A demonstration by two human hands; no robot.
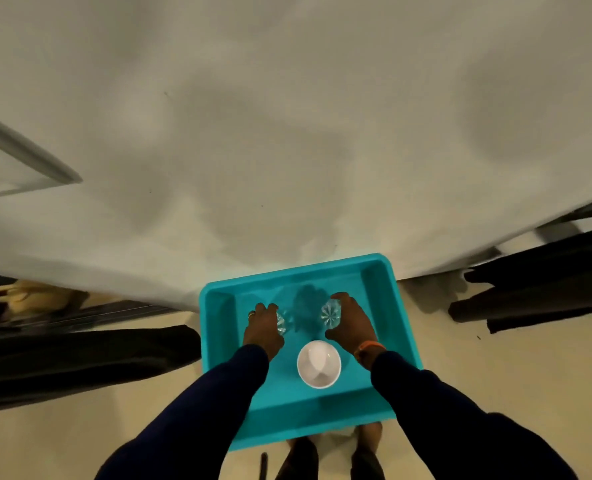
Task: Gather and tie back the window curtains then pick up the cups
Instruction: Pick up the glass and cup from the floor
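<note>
A turquoise tray [384, 299] sits low in front of me, its far edge against a white sheet-covered bed. My left hand [263, 327] grips a clear glass [282, 322] standing on the tray's left half. My right hand [351, 322] is curled round a second clear glass [330, 313] with a ribbed base, on the tray's right half. A white cup [318, 363] stands empty between my wrists, nearer to me. No curtains are in view.
The white bed [287, 133] fills the upper view. Dark fabric [80, 362] lies on the beige floor at left, more dark cloth [547, 289] at right. A white frame edge [21, 157] shows at far left. My feet [367, 455] stand just below the tray.
</note>
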